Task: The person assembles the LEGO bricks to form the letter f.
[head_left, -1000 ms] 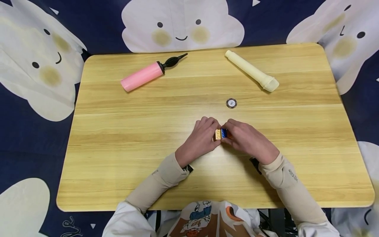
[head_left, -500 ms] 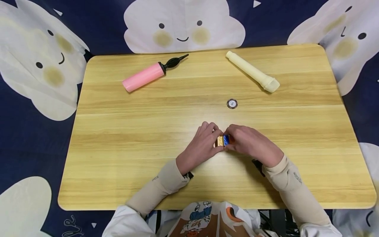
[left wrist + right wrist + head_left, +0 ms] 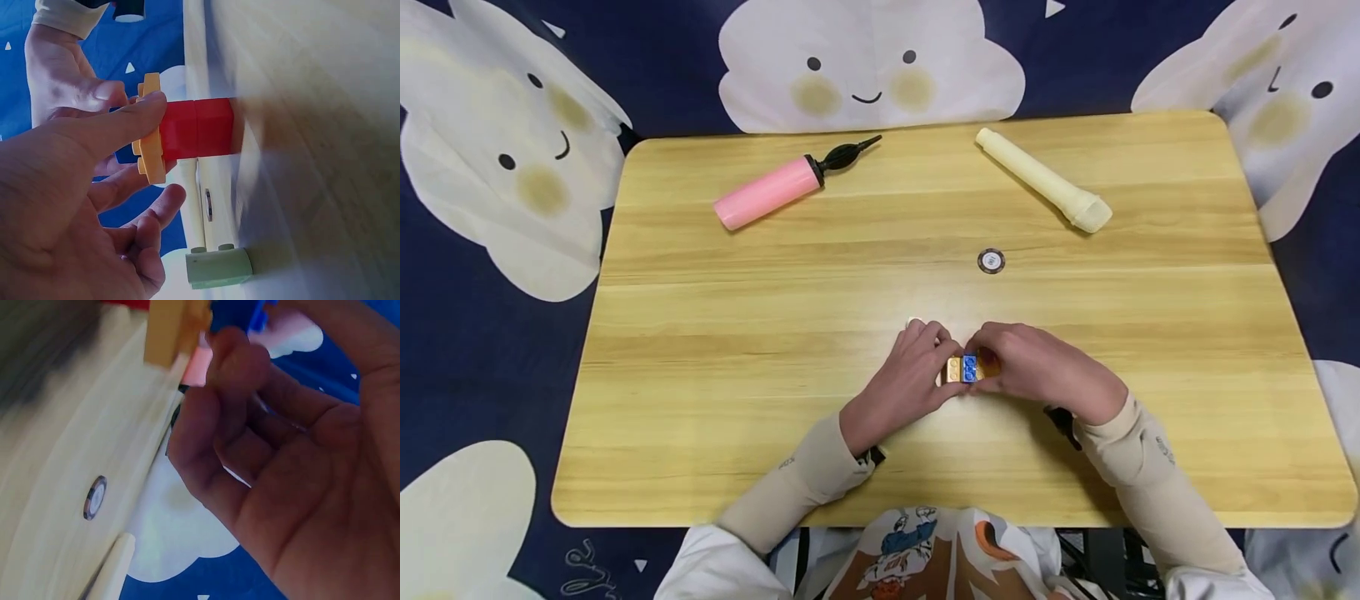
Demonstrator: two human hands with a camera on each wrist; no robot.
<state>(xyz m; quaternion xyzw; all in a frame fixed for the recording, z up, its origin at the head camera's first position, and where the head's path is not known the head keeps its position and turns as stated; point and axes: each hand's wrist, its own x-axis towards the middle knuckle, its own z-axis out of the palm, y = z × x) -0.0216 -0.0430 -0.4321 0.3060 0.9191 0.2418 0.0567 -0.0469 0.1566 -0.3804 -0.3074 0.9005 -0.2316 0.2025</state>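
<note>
A stack of toy building bricks stands between the two hands. Two red bricks (image 3: 195, 128) form its lower part, with a longer orange brick (image 3: 152, 134) across the top. On the orange brick sits a blue brick (image 3: 970, 368), studs facing up in the head view. My left hand (image 3: 904, 379) pinches the orange brick, thumb on its near side. From the other side my right hand (image 3: 1041, 365) grips the blue brick between thumb and fingers; in the right wrist view the fingertips partly cover it. A pale green brick (image 3: 219, 267) stands beyond my left fingers.
A poker chip (image 3: 991, 261) lies beyond the hands. Farther back are a pink hand pump (image 3: 769, 194) with a black nozzle and a cream microphone (image 3: 1043, 179). The wooden table (image 3: 737, 333) meets a cloud-print cloth at its far edge.
Both hands and the stack have come slightly toward the body. The blue brick, tilted at first, now shows its studded top level beside the orange one. The head view has shifted slightly.
</note>
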